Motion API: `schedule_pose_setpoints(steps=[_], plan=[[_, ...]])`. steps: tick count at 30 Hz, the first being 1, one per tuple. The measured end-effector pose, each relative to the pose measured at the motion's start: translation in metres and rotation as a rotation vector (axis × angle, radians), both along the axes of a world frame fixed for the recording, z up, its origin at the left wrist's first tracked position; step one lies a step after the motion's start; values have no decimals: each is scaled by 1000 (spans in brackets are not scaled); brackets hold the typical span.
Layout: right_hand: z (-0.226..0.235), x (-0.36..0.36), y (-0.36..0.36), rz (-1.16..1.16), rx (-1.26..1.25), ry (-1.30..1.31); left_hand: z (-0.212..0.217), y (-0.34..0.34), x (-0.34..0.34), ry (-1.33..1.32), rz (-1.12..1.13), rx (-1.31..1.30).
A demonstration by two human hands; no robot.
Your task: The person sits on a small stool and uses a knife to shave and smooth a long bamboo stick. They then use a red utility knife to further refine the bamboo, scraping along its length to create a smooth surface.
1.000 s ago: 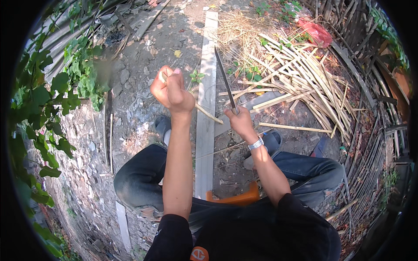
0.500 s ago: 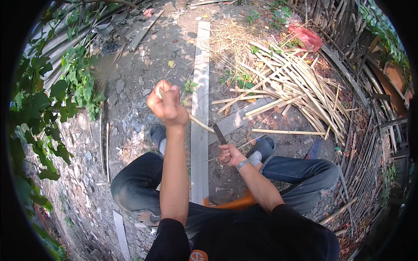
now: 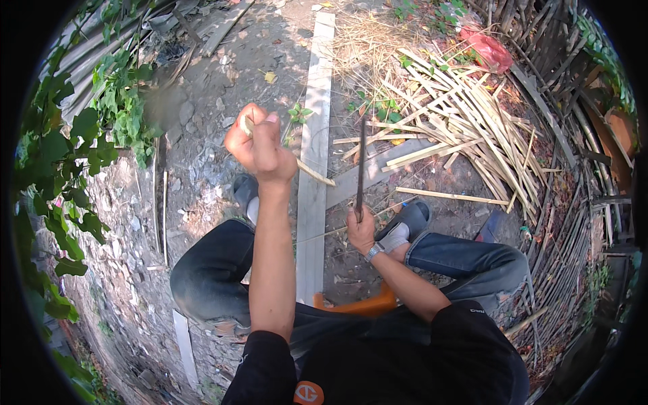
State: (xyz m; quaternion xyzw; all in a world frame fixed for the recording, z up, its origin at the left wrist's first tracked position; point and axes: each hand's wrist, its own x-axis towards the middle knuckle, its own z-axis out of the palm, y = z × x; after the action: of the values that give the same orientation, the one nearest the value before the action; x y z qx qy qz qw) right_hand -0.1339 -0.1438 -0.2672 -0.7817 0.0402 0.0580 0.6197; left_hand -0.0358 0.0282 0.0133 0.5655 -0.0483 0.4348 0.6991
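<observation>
My left hand [image 3: 260, 145] is closed round a pale bamboo strip [image 3: 316, 175], whose free end sticks out to the right above a long plank. My right hand [image 3: 362, 229] grips the handle of a long dark knife [image 3: 362, 162]. Its blade points away from me, nearly straight up in the picture, apart from the strip's end. Beneath both hands, the grey wooden plank [image 3: 311, 250] runs away from me along the ground.
At the far right lies a heap of split bamboo strips [image 3: 466, 135], with a red plastic bag [image 3: 487, 50] behind it. An orange stool [image 3: 368, 304] is under me. Leafy vines [image 3: 121, 115] hang at left; a stick fence [image 3: 567, 223] curves along the right.
My right hand has swung the knife's blade away from the strip's end, from a leftward slant to nearly upright. My left hand keeps its hold on the strip, almost unmoved.
</observation>
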Motion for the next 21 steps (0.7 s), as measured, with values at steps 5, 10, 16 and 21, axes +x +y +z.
schedule_pose_setpoints(steps=[5,10,16,21], plan=[[-156,-12,-34,155,-323,585,-12,-16,14,-43,-31,43],[-3,71,-3,-39,400,719,-6,2,0,-24,-65,-7],[189,92,-19,-48,442,-189,-1,-5,-2,-28,-92,-41],[140,65,-7,-252,403,-435,-3,-11,6,-12,-41,-6]])
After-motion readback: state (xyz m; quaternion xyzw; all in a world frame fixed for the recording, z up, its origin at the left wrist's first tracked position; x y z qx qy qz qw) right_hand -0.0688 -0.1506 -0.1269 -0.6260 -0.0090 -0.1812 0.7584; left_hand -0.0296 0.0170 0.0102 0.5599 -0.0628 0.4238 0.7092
